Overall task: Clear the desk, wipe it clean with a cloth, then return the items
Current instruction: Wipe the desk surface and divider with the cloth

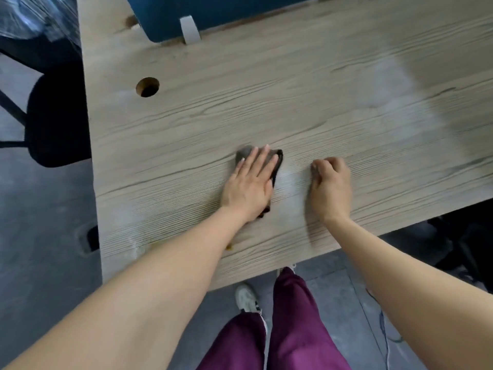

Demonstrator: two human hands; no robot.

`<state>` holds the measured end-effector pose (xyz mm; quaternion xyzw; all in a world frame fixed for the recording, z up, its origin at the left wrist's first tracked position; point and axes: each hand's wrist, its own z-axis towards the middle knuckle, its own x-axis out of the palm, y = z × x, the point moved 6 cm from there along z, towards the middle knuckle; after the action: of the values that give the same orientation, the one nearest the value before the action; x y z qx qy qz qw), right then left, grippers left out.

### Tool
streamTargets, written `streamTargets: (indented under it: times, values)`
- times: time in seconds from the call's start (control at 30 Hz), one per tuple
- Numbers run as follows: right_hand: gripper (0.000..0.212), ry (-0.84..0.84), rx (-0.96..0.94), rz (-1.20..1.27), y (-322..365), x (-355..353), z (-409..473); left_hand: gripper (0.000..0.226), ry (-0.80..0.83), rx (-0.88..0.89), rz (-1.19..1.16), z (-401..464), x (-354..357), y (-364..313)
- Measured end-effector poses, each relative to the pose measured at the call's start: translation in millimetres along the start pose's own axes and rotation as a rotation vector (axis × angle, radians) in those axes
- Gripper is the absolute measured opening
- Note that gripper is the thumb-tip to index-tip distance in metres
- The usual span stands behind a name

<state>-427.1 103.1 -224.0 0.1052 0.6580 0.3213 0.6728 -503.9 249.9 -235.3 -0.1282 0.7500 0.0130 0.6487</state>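
Note:
A light wood-grain desk (293, 97) fills the view. My left hand (249, 184) lies flat, fingers stretched, pressing a small dark grey cloth (277, 158) onto the desk near its front middle. The cloth shows past the fingertips and along the hand's right side. My right hand (330, 186) rests on the desk just right of it, fingers curled into a loose fist with nothing seen in it. Pale streaks mark the desk surface to the right.
A round cable hole (147, 87) sits at the desk's left. A blue partition (213, 14) with a white bracket (190, 30) stands at the far edge. A black chair (56, 116) is left of the desk, dark chair parts (464, 236) at the right.

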Motion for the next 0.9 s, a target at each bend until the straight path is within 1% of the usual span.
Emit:
streamTargets:
  times: [0.1,0.13,0.2,0.27,0.33,0.43,0.47,0.6,0.7,0.8,0.9]
  values:
    - [0.021,0.052,-0.054,-0.007,24,18,-11,0.057,-0.023,-0.279,0.009,-4,-8,73]
    - [0.021,0.063,-0.074,-0.003,31,25,-15,0.056,-0.032,-0.336,0.011,-7,-8,84]
    - [0.021,0.078,-0.108,-0.002,43,37,-26,0.056,-0.075,-0.385,-0.001,-23,-6,78]
    - [0.019,0.059,-0.131,-0.009,51,43,-32,0.056,-0.101,-0.346,-0.016,-49,1,54]
    - [0.017,0.047,-0.14,-0.039,54,44,-34,0.058,-0.062,-0.269,-0.015,-72,7,37]
    - [0.017,0.066,-0.168,-0.09,54,43,-33,0.059,-0.036,-0.207,-0.017,-63,5,49]
    - [0.017,0.073,-0.187,-0.094,54,43,-32,0.059,-0.04,-0.216,-0.018,-52,4,57]
    - [0.018,0.081,-0.226,-0.057,49,42,-33,0.057,-0.06,-0.364,-0.042,-8,-3,90]
    - [0.018,0.077,-0.225,-0.038,46,43,-34,0.057,-0.079,-0.377,-0.032,-14,-5,83]
    - [0.019,0.053,-0.231,-0.037,47,42,-35,0.058,-0.103,-0.305,-0.04,-47,2,48]
    - [0.02,0.059,-0.225,-0.056,46,44,-38,0.059,-0.056,-0.206,-0.056,-70,9,27]
